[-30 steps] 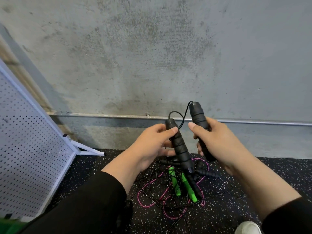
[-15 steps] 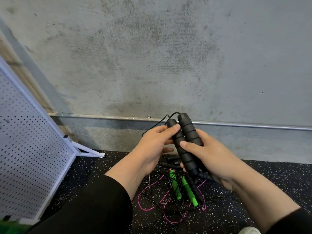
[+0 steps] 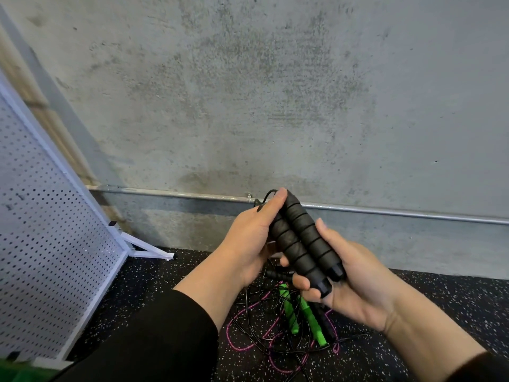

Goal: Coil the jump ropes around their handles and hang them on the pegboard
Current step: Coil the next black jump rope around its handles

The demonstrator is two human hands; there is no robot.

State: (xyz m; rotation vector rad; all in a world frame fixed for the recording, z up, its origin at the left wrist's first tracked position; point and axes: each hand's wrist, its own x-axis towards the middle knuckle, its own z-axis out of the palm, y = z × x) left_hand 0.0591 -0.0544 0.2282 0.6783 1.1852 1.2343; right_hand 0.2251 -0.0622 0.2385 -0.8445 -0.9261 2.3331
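Two black ribbed jump-rope handles [image 3: 301, 241] lie pressed side by side, tilted, tops toward the wall. My left hand [image 3: 252, 238] grips their upper part, its thumb over the top where the thin black cord comes out. My right hand [image 3: 349, 282] cups their lower ends, thumb along the right handle. On the floor below lies a tangle of ropes: two green handles [image 3: 301, 318], a pink rope [image 3: 248, 346], black cords, and another black handle [image 3: 276, 274]. The white pegboard [image 3: 46, 244] leans at the left.
A grey concrete wall [image 3: 275, 106] stands close ahead with a metal pipe [image 3: 399, 213] running along its foot. The floor is black speckled rubber [image 3: 440, 304]. The pegboard's white foot [image 3: 148, 250] sticks out onto the floor at the left.
The two black handles, held apart a second ago, have been brought together side by side. My right hand slid down to their lower ends, and both hands rose slightly.
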